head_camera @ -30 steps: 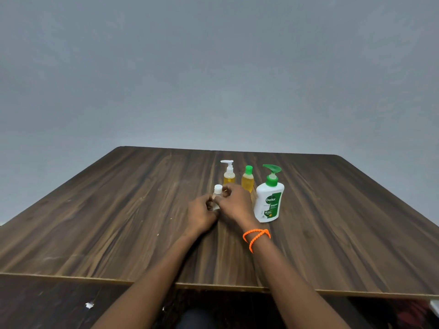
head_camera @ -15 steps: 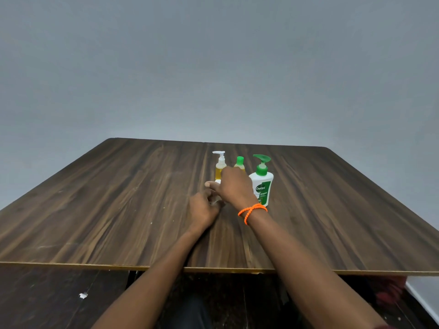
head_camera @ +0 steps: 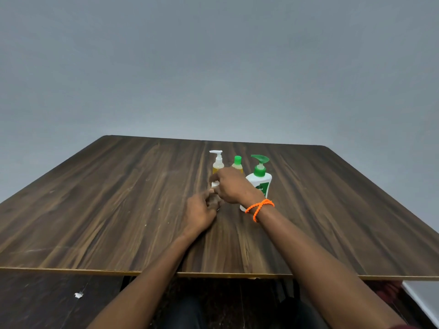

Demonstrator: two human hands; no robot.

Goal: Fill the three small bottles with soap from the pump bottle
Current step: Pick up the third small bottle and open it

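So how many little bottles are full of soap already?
Two look done: the white-pump bottle and green-capped bottle show yellow liquid. The third small bottle is in hand: left hand holds it, right hand grips its white cap. Whether it is filled cannot be seen.

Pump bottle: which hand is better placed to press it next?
Right, probably: the right hand is beside the pump bottle, pinching a white cap. The left hand grips the small bottle farther away.

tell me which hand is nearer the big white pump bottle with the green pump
Right. The right hand is just left of the white pump bottle, its wrist crossing in front of the bottle's lower part. The left hand sits farther left and nearer the person, beyond the right hand.
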